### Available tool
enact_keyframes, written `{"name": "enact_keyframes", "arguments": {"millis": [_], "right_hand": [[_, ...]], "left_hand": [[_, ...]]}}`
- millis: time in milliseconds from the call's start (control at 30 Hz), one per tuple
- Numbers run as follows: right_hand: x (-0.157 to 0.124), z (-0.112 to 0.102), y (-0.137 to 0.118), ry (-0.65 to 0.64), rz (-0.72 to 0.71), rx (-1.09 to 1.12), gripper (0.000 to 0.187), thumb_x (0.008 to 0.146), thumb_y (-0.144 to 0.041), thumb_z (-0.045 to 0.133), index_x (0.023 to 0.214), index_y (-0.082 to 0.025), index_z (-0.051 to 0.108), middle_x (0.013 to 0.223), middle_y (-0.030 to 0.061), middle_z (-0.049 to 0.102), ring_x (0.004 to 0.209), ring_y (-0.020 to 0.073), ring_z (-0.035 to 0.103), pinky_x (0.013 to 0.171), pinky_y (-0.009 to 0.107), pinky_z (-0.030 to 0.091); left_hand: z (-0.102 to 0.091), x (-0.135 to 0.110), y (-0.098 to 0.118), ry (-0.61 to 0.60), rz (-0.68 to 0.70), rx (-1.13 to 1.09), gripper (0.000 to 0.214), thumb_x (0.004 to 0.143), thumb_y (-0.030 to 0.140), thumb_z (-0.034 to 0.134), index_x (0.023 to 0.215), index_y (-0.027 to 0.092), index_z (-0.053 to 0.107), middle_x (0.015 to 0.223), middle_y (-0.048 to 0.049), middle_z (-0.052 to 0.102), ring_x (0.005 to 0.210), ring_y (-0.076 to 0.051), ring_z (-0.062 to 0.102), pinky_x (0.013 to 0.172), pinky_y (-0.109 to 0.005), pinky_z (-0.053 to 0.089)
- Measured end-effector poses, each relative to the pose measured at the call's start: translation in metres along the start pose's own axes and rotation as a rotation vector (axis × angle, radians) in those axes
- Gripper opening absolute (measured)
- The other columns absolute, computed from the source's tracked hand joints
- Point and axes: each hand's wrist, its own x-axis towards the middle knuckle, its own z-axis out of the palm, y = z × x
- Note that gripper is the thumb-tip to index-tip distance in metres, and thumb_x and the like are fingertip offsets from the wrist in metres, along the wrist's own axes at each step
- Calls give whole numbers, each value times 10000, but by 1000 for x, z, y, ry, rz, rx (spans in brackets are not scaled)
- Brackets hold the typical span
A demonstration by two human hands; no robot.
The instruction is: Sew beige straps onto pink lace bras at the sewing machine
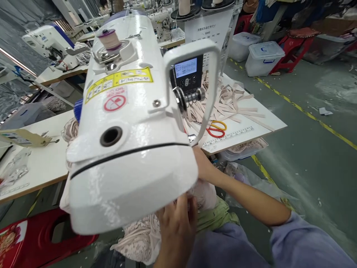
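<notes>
A white sewing machine (134,186) fills the middle of the head view, and its head covers the needle area. Below its lower edge my left hand (178,227) is closed, with bent fingers on pale pink lace fabric (206,194); the fingertips are partly hidden. More beige lace (142,238), gathered and rounded like bra cups, hangs to the left of that hand. My right hand (205,165) reaches in behind the machine head on the right, just above the pink fabric. Its fingers are hidden by the machine.
Scissors (216,128) with red and yellow handles lie by a printed ruler (237,136) on the white table. Behind them is a heap of beige straps (228,96). A control panel (187,72) is lit. A red stool (41,234) stands low left, plastic boxes (264,56) at far right.
</notes>
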Motion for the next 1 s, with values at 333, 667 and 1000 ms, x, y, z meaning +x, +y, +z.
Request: {"name": "enact_keyframes", "arguments": {"millis": [333, 667, 1000], "right_hand": [[-40, 0, -1, 157, 152, 254, 207, 864, -407, 554, 875, -202, 537, 864, 31, 567, 668, 147, 513, 598, 270, 441], [-79, 5, 16, 80, -31, 85, 529, 868, -732, 504, 932, -209, 544, 906, 60, 602, 786, 194, 567, 715, 320, 470], [-86, 3, 18, 5, -2, 23, 657, 855, -803, 411, 1002, -188, 589, 929, 100, 665, 830, 233, 638, 728, 338, 491]], "left_hand": [[13, -11, -28, 1, -539, -624, 397, 962, 423, 477, 1288, 196, 493, 1163, -131, 614, 1144, -266, 596, 944, -391, 509], [13, -12, -35, -105, -606, -571, 535, 845, 540, 631, 1198, 160, 498, 1063, -120, 602, 1012, -289, 624, 842, -421, 532], [6, -3, -27, -15, -404, -262, 593, 844, 632, 578, 1199, 181, 427, 1050, -105, 494, 940, -283, 554, 765, -436, 515]]}}
